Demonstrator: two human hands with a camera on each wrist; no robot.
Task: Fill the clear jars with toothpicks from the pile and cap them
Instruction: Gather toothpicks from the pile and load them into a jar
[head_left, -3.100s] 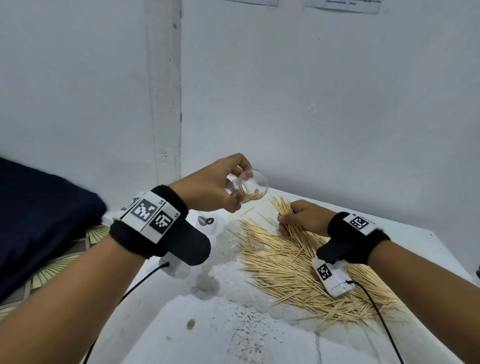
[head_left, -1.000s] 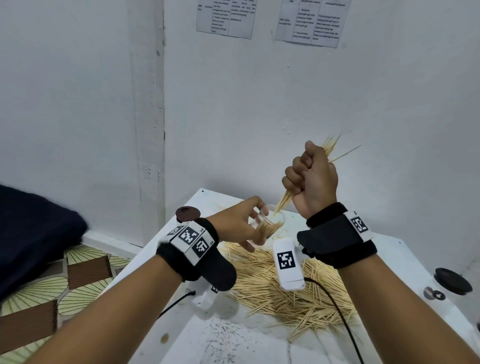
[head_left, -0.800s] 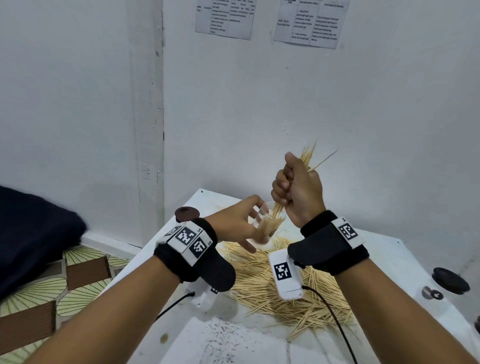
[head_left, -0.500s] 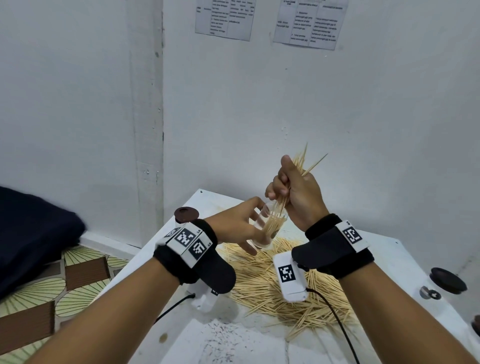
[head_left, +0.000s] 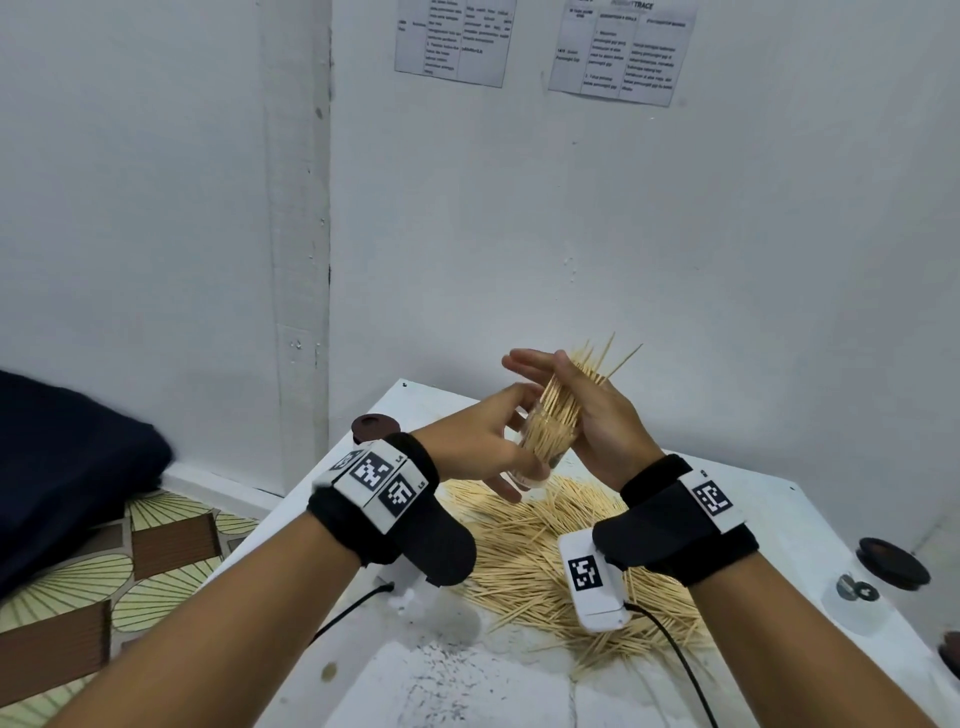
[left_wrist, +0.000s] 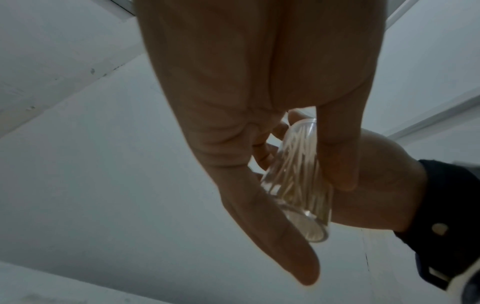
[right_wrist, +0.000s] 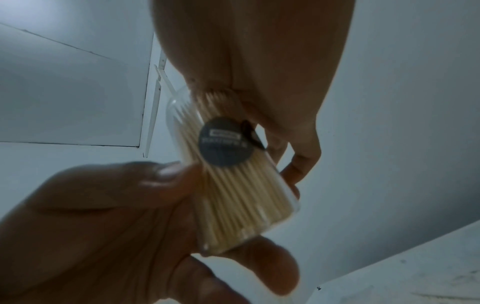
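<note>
Left hand grips the clear jar, tilted, above the far end of the toothpick pile on the white table. Right hand lies flat-fingered against the bundle of toothpicks sticking out of the jar mouth; I can't tell whether its thumb pinches them. I judge we're in the filling step: the sticks are only partly seated. Next I'd want them tapped level inside, then a dark cap fetched from the right.

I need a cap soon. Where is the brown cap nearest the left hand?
In the head view, the brown cap lies at the table's far-left corner, just beyond the left hand's wristband.
</note>
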